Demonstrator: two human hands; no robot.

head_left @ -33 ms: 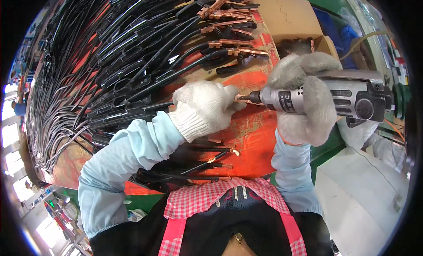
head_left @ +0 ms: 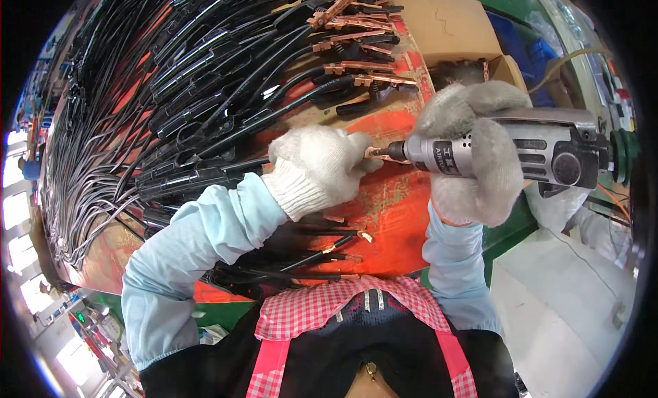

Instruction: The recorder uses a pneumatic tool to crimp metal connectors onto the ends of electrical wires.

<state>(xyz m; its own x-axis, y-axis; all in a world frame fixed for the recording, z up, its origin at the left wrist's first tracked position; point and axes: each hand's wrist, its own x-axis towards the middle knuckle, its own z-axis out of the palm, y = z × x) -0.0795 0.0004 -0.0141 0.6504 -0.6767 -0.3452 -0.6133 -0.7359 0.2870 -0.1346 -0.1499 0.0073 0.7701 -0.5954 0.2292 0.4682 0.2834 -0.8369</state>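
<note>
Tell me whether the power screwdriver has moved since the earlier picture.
No. The power screwdriver sits at the same spot relative to the cardboard box.

Grey power screwdriver (head_left: 521, 151), lying horizontal above the orange surface (head_left: 391, 206), bit pointing left. Its tip meets a small copper clamp piece (head_left: 375, 152), which protrudes rightward at the same height.

Bare orange tabletop (head_left: 384, 199) lies open below the hands; black cables (head_left: 171, 124) (copper clamps (head_left: 356, 45) too) crowd everything leftward and beyond.
</note>
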